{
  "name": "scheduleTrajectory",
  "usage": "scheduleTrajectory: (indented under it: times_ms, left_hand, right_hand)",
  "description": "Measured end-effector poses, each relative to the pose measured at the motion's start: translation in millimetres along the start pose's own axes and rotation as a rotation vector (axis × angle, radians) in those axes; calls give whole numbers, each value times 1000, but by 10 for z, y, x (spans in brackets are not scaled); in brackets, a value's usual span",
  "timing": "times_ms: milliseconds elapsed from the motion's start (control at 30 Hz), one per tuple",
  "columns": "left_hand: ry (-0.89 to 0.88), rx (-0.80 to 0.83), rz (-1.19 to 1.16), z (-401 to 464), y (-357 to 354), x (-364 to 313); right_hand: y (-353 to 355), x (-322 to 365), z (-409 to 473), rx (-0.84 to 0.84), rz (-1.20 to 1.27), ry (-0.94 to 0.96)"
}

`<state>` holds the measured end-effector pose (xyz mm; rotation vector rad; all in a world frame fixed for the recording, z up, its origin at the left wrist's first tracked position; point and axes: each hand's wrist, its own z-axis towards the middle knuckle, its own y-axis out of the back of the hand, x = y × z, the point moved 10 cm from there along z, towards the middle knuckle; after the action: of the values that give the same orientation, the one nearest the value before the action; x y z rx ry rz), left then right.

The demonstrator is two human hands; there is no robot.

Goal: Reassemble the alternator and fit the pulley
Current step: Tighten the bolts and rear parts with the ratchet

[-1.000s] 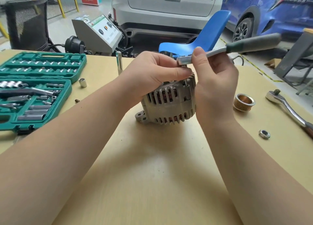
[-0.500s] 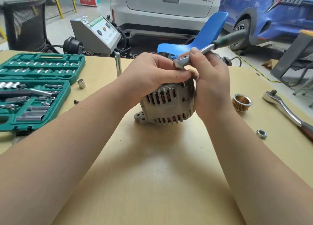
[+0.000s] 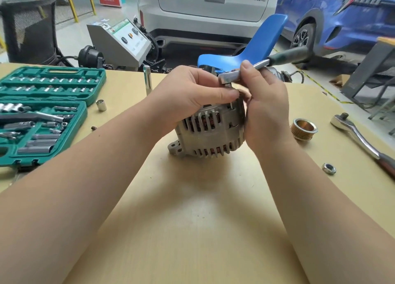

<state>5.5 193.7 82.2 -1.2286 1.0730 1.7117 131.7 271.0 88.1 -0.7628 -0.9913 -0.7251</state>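
Note:
A grey slotted alternator (image 3: 210, 132) stands on the tan table (image 3: 192, 230) at its middle. My left hand (image 3: 192, 91) grips the alternator's top from the left, thumb along its upper edge. My right hand (image 3: 265, 104) holds a small ratchet (image 3: 267, 65) with a dark green handle near its head, which sits over the alternator's top right edge. The handle points away to the right. A grooved brass-coloured pulley (image 3: 304, 129) lies on the table to the right, and a hex nut (image 3: 328, 168) lies nearer to me.
An open green socket case (image 3: 42, 112) fills the left of the table, with a loose socket (image 3: 101, 105) and an upright extension bar (image 3: 147, 79) beside it. A large chrome ratchet (image 3: 361, 138) lies at the right edge. Beyond the table are a blue chair (image 3: 252, 48) and parked cars.
The small ratchet's handle has swung away from me, from pointing right to pointing back and right. My left hand has kept its grip on the alternator.

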Motion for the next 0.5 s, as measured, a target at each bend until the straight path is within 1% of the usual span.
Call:
scheduleTrajectory:
  times_ms: [133,167,200,233,267,300,367,400,433,467,500]
  left_hand:
    - [-11,-53,17,5,28,-27]
    - [-12,-59,22,5,27,-33]
    - [-11,-58,22,5,19,-36]
    - [-9,-53,19,4,12,-37]
    - [-4,-45,15,5,7,-35]
    - [2,-31,13,8,0,-29]
    - [23,1,9,10,-12,-12]
    - [31,11,1,5,-18,-6]
    - [34,14,-6,-1,-18,-4]
    - [34,12,-10,-9,-23,-2]
    - [33,8,-10,-15,-26,-1]
  right_hand:
    - [20,424,-268,-274,-465,440]
    - [-4,459,-326,-303,-514,499]
    - [-17,466,-352,-314,-521,516]
    - [-10,449,-340,-304,-493,496]
    - [10,390,-266,-267,-408,430]
    - [30,289,-153,-199,-279,321]
    - [-10,40,35,-26,-18,41]
    - [-51,-75,74,39,81,-91]
    - [-78,-143,89,73,120,-177]
    - [-76,-161,99,71,105,-199]
    - [-66,-138,107,50,83,-168]
